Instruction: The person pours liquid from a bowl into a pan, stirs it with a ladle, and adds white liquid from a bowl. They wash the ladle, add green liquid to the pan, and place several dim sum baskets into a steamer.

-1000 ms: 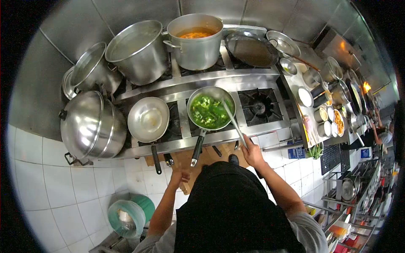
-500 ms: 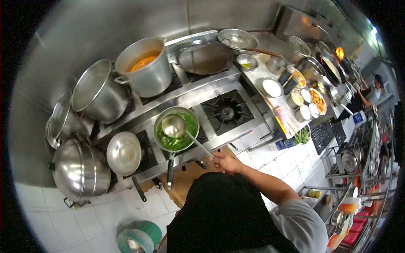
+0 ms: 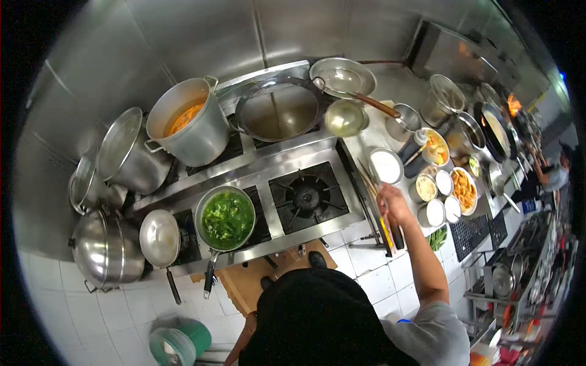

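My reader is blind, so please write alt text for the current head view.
A person's bare right hand is at a pale worktop's edge, near a round container with white contents; any grip is unclear. To the left, a round, long-handled metal pan of bright green leafy food stands on a steel stove.

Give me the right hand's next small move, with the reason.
Probably close the right hand on one of the slim utensils at the edge of the counter: it is right by them, though any grip is unclear, and the pan of greens has no tool in it.
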A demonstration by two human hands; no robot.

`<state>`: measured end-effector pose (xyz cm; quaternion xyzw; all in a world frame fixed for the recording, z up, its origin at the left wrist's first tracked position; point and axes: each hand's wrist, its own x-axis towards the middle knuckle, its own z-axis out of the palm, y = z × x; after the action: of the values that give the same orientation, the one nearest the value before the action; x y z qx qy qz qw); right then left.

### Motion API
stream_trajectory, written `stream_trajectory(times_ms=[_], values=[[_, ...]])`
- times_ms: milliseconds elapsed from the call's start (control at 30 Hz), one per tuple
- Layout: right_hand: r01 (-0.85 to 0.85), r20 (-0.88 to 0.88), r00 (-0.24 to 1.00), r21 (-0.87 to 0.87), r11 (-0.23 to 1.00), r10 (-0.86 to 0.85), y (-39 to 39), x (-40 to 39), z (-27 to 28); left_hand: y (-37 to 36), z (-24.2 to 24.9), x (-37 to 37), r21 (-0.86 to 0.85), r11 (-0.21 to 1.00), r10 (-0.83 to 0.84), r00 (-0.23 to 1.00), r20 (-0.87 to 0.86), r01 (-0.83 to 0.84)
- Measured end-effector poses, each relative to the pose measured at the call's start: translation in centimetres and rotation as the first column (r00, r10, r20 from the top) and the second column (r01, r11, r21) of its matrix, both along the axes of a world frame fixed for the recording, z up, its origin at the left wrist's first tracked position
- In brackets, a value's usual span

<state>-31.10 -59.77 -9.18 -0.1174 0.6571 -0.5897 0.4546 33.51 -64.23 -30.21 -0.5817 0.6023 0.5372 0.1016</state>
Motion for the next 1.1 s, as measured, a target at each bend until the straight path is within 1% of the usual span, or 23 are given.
stream_trajectory(times_ms=[67, 100, 167, 300, 367, 400, 433, 500, 567, 633, 667, 700, 733, 767, 800, 833, 867, 933, 967, 1000, 1033, 1067, 1100], values=[[0.007, -0.386, 0.922, 0.124, 0.992, 0.042, -0.4, -4.5, -2.0, 1.5, 0.7, -0.4, -0.012, 0.999, 0.046, 0.999, 0.021, -0.045], [0.017, -0.599, 0.796, 0.175, 0.984, 0.093, -1.3, -6.5, -3.5, 2.5, 0.7, 0.0, -0.019, 0.997, 0.071, 0.997, 0.035, -0.070], [0.001, -0.956, 0.220, 0.198, 0.980, 0.193, -2.3, -9.6, -5.5, 5.1, 0.6, 0.6, -0.018, 0.993, 0.120, 0.990, 0.069, -0.119], [0.071, -0.873, 0.210, 0.462, 0.884, 0.439, -4.2, -10.5, -5.8, 9.5, -5.7, 3.6, -0.019, 0.984, 0.177, 0.982, 0.069, -0.176], [0.047, -0.925, 0.107, 0.372, 0.927, 0.365, -4.2, -12.3, -9.7, 11.4, -7.8, 4.4, 0.044, 0.943, 0.330, 0.944, -0.007, -0.329], [0.057, -0.908, 0.136, 0.406, 0.912, 0.396, -4.2, -12.1, -9.5, 10.4, -3.7, 2.5, 0.106, 0.921, 0.366, 0.925, 0.101, -0.376], [0.069, -0.890, 0.163, 0.441, 0.895, 0.426, -4.2, -11.8, -9.2, 10.3, -3.0, 1.9, 0.103, 0.910, 0.392, 0.914, 0.102, -0.402], [0.074, -0.905, 0.062, 0.425, 0.902, 0.421, -4.0, -12.7, -10.4, 11.2, -2.8, 1.6, 0.043, 0.950, 0.299, 0.939, 0.169, -0.310], [0.077, -0.888, 0.023, 0.460, 0.885, 0.460, -3.9, -13.5, -10.9, 12.4, -3.8, 1.6, 0.039, 0.946, 0.313, 0.939, 0.139, -0.321], [0.130, -0.849, 0.057, 0.528, 0.839, 0.526, -4.0, -12.9, -9.6, 14.1, -4.6, 2.0, 0.029, 0.951, 0.306, 0.948, 0.091, -0.309], [0.160, -0.927, -0.070, 0.353, 0.922, 0.367, -4.0, -14.2, -11.7, 13.6, -2.6, 0.1, 0.190, 0.810, 0.517, 0.828, 0.215, -0.555], [0.131, -0.952, -0.124, 0.265, 0.955, 0.281, -4.4, -12.7, -10.1, 13.9, -1.8, -0.5, 0.228, 0.764, 0.567, 0.797, 0.206, -0.603], [0.123, -0.956, -0.064, 0.278, 0.953, 0.287, -5.3, -9.5, -7.0, 15.2, -1.7, -0.6, 0.262, 0.743, 0.594, 0.787, 0.166, -0.616], [0.053, -0.961, -0.034, 0.273, 0.961, 0.275, -6.2, -5.7, -3.8, 16.7, -1.8, -0.4, 0.307, 0.721, 0.616, 0.777, 0.129, -0.621], [-0.129, -0.991, 0.087, 0.087, 0.988, 0.099, -7.3, -3.9, -5.0, 18.4, -2.3, -0.2, 0.356, 0.692, 0.640, 0.762, 0.098, -0.628], [-0.342, -0.996, 0.062, -0.083, 0.936, -0.066, -8.5, 0.0, -4.7, 20.2, -2.9, -0.1, 0.418, 0.650, 0.671, 0.738, 0.077, -0.635], [-0.392, -0.986, 0.091, 0.093, 0.915, 0.139, -8.6, 4.0, -4.1, 22.0, -3.7, 0.0, 0.480, 0.590, 0.710, 0.701, 0.075, -0.649], [-0.645, -0.911, 0.182, 0.174, 0.744, 0.371, -9.4, 13.7, -3.9, 25.5, -5.6, 0.1, 0.618, 0.420, 0.769, 0.622, 0.146, -0.665], [-0.762, -0.835, 0.162, 0.233, 0.604, 0.526, -9.4, 18.7, -4.4, 26.6, -6.3, -0.1, 0.684, 0.310, 0.792, 0.578, 0.198, -0.660], [-0.852, -0.730, 0.069, 0.313, 0.421, 0.680, -9.2, 23.1, -5.5, 27.5, -6.5, 0.0, 0.684, 0.279, 0.834, 0.524, 0.176, -0.674], [-0.893, -0.610, -0.086, 0.398, 0.210, 0.788, -8.5, 27.2, -6.7, 29.2, -6.3, -0.1, 0.695, 0.280, 0.822, 0.539, 0.183, -0.663], [-0.856, -0.501, -0.330, 0.516, -0.030, 0.800, -8.1, 29.7, -9.8, 31.0, -6.1, -0.6, 0.706, 0.268, 0.818, 0.542, 0.191, -0.655], [-0.782, -0.492, -0.589, 0.548, -0.299, 0.640, -7.9, 33.4, -11.0, 31.3, -5.9, -0.9, 0.694, 0.211, 0.864, 0.464, 0.197, -0.689]])
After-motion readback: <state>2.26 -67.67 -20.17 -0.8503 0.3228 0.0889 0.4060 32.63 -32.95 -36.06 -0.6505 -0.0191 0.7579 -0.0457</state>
